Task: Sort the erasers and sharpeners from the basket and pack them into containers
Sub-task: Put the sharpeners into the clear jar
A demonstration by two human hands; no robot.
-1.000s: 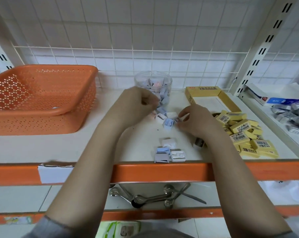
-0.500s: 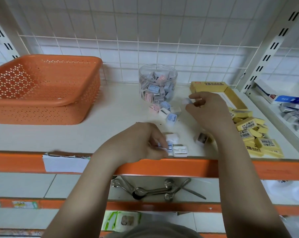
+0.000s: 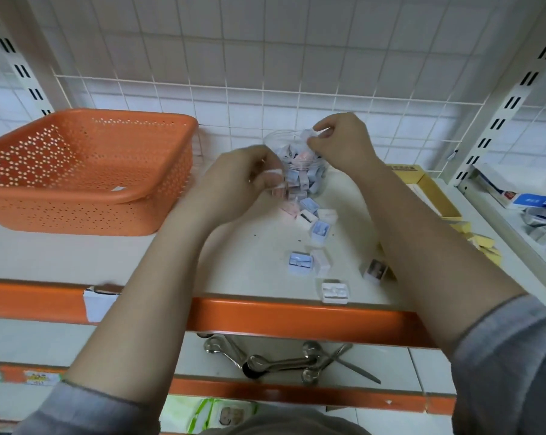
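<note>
- Sharpeners (image 3: 321,229) lie loose on the shelf (image 3: 249,262); right hand (image 3: 340,142) fingers pinch one over the clear jar (image 3: 300,180).
- Left hand (image 3: 237,180) fingers curl round another beside the jar.
- Next, I'd judge: drop both in.

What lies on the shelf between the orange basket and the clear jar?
Only the left hand hovers there; the shelf between basket and jar is bare, head view.

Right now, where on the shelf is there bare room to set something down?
The bare shelf lies in front of the orange basket, from there to the left forearm, along the front edge. A small patch lies between the forearms, left of the loose sharpeners. It is crowded around the jar, where both hands work, and at the yellow erasers on the right.
</note>
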